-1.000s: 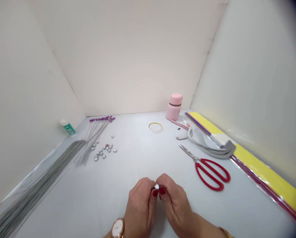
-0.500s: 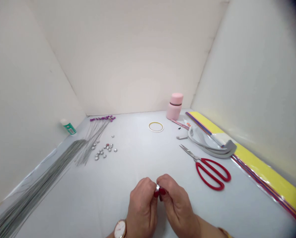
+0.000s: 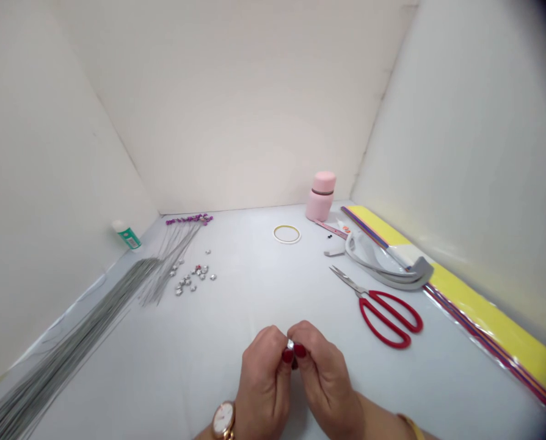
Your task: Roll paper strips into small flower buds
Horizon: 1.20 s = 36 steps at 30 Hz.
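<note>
My left hand (image 3: 262,376) and my right hand (image 3: 327,376) meet near the table's front edge. Their fingertips pinch one small silvery piece (image 3: 290,344) between them, and both hands are closed on it. Red nail polish shows on both thumbs, and a watch (image 3: 223,420) sits on my left wrist. Several similar silvery pieces (image 3: 191,276) lie scattered on the table at mid left, well away from the hands.
A bundle of thin grey wires (image 3: 66,347) runs along the left side, with purple-tipped stems (image 3: 188,220) behind. Red scissors (image 3: 383,307), grey strips (image 3: 387,269), yellow sheets (image 3: 488,321), a pink bottle (image 3: 321,196), a tape ring (image 3: 286,234) and a green-labelled tube (image 3: 126,235) also lie about.
The hands stay joined on the small silvery piece, with only slight shifts of the fingers. The view has moved a little.
</note>
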{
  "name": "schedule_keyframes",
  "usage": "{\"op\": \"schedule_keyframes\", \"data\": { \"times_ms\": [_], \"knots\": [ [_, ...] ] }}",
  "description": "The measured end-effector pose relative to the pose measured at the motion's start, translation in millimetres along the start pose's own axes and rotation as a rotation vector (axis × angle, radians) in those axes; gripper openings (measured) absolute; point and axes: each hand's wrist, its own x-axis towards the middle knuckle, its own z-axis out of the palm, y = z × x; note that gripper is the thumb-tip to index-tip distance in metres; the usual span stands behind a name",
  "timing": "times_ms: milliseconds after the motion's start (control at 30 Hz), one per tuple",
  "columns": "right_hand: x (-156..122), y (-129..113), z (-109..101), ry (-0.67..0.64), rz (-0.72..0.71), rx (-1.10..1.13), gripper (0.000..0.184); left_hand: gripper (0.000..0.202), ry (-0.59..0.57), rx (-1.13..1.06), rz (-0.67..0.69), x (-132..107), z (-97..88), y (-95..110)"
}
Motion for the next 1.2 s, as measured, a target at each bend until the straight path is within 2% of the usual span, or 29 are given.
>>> {"op": "schedule_keyframes", "data": {
  "times_ms": [200, 400, 533, 667, 833, 967, 1200],
  "knots": [
    [1.2, -4.0, 1.6, 0.027, -0.070, -0.029, 0.019, 0.019, 0.071, -0.010, 0.019, -3.2, 1.4, 0.5],
    [-1.1, -1.8, -1.9, 0.032, 0.090, 0.079, 0.018, 0.017, -0.052, -0.097, -0.089, 0.7, -4.5, -0.5],
    [2.1, -3.8, -5.3, -0.001, 0.027, 0.038, 0.024, 0.018, -0.064, -0.130, -0.089, 2.3, -6.0, -2.4],
    [3.4, -3.6, -6.0, 0.057, 0.029, 0.000, 0.022, 0.018, -0.035, -0.079, -0.141, 1.5, -6.3, -3.1],
    [1.3, -1.2, -6.1, 0.068, 0.034, 0.000, 0.021, 0.010, -0.033, -0.007, -0.049, 3.2, -8.0, -1.5],
    [2.8, -3.1, -6.7, 0.055, 0.009, 0.009, 0.021, 0.017, -0.049, 0.064, 0.005, 4.9, -8.0, -0.3],
    [1.4, -1.1, -6.5, 0.005, 0.081, -0.037, 0.007, 0.018, -0.044, 0.093, 0.013, 2.0, -7.2, -1.2]
  ]
}}
